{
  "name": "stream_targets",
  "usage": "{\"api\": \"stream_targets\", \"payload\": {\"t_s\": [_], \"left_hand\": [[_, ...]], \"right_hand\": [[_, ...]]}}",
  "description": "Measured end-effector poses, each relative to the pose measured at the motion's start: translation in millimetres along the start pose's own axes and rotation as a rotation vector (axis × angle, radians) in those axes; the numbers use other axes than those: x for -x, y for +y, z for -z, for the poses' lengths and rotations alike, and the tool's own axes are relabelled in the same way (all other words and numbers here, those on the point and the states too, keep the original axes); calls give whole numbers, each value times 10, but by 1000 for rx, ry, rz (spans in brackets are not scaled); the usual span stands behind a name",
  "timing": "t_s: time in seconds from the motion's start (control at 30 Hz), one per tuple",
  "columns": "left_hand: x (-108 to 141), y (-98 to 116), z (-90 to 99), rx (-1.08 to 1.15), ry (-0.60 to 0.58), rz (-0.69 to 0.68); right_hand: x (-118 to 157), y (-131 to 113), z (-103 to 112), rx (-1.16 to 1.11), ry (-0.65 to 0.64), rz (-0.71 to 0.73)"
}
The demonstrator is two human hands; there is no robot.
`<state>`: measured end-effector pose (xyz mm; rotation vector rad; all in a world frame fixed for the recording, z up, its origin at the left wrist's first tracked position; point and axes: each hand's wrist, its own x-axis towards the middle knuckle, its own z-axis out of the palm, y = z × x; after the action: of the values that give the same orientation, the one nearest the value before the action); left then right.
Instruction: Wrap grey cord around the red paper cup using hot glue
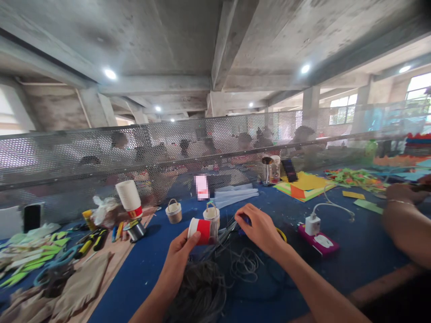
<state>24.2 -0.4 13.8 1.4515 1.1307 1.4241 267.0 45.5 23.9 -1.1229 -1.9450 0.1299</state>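
Head view: white-and-red cup [204, 231] being held beside loose wire strands [230, 232]

Cup: it is lying on its side in the left hand [178, 252], its white rim facing left. All places below are being taken from this cup.

Left hand: it is gripping the cup, thumb pressing on the red band, the other fingers mostly hidden behind. If the thumb is bearing too hard, the thin-looking wall could dent; if too lightly, the cup could roll out of the grasp.

Right hand [258, 228]: it is hovering to the right of the cup, apart from it, fingers bent and drawn together. Something blue is showing under the fingers; whether they are holding it, or a fine strand, I cannot tell.

Surroundings: the wire strands are spreading just right of the cup, and a coil of pale line [245, 264] is lying nearer the wearer. A dark fibre bundle [204, 291] is also lying on the near side. Any of these could snag a finger or tangle if the right hand sweeps low.

A second bucket [213, 216] is standing directly behind the cup and could be knocked by a backward push; a small bucket [174, 212] is standing beyond and to the left, more safely apart. Farther left, a stack of paper cups [128, 197] is tilting and could topple if bumped. Well to the right, a charging plug [313, 224] is trailing a white cable [332, 204], which a passing forearm could catch.
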Motion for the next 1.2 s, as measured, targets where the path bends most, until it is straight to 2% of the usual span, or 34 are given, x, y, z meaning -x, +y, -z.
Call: {"api": "stream_targets", "payload": {"t_s": [0.13,0.27,0.4,0.57,0.77,0.87,0.97,1.07,1.13,1.2], "left_hand": [[13,57,-13,37,9,23],[24,90,-42,158,-1,48],[29,108,-48,188,-14,38],[14,94,-48,114,36,26],[-14,57,-60,95,88,41],[-19,43,-50,75,81,40],[-28,28,-41,48,86,37],[-49,8,-35,27,81,19],[-66,-8,-28,7,82,9],[-79,-22,-19,-30,95,-12]], "right_hand": [[75,281,-3,382,-228,-142],[178,437,-66,542,-368,-218],[197,477,-117,550,-362,-220],[190,466,-153,543,-327,-236],[115,374,-96,527,-181,-296],[74,300,-35,316,-2,-273],[67,224,-21,-114,166,-196],[98,139,-50,-426,127,-194],[132,73,-72,-539,57,-245],[172,8,-91,-583,27,-236]]}}
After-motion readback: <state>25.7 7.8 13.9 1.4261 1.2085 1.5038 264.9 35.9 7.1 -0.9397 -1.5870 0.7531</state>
